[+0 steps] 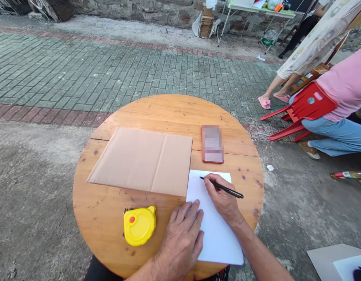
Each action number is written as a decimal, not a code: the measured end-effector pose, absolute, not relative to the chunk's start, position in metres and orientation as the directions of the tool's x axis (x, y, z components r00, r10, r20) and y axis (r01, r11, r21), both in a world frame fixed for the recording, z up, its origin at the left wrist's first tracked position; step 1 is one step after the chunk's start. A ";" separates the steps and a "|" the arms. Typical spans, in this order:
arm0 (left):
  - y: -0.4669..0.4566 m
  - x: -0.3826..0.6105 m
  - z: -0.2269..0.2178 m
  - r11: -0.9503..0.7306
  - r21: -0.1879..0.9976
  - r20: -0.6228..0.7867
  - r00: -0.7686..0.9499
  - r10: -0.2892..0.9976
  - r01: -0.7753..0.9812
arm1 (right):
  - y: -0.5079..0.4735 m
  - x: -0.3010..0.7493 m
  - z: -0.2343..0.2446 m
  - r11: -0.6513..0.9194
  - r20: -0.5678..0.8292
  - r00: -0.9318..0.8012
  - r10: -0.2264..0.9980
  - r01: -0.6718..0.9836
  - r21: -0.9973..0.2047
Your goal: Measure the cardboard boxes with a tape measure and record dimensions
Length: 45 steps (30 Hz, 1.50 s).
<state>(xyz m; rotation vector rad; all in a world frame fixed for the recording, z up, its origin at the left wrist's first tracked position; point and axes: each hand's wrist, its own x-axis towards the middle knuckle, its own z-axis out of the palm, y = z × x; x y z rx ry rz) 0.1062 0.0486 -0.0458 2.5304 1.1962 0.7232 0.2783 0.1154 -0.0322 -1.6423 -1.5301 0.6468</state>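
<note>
My right hand [223, 199] is closed around a black pen [224, 188], its tip touching the top left of a white sheet of paper [218, 238] on a round wooden table [104, 218]. My left hand [180, 238] lies flat with fingers stretched out, pressing the sheet's left edge. A yellow tape measure [139, 225] sits just left of that hand. A flat piece of brown cardboard [143, 160] lies on the table's left half. A phone in a red case [212, 143] rests face up above the paper.
A person in a pink top and blue trousers [341, 113] sits on a red plastic chair [303, 111] at the right. Another person's legs in pink slippers [269, 101] stand behind. A folding table [262, 11] stands by the far wall. Paving and concrete surround the table.
</note>
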 end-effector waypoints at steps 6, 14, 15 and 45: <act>0.049 0.105 -0.046 -0.630 0.426 0.319 0.544 0.776 0.650 | 0.115 0.278 -0.034 0.045 0.156 0.142 0.978 0.582 -0.812; 0.048 0.106 -0.047 -0.626 0.433 0.313 0.544 0.779 0.649 | 0.115 0.279 -0.035 0.064 0.169 0.129 0.977 0.579 -0.813; 0.049 0.106 -0.047 -0.625 0.434 0.309 0.545 0.779 0.649 | 0.115 0.279 -0.036 0.066 0.169 0.127 0.977 0.579 -0.813; 0.048 0.105 -0.047 -0.613 0.450 0.301 0.535 0.789 0.650 | 0.112 0.282 -0.038 0.032 0.163 0.175 0.971 0.581 -0.813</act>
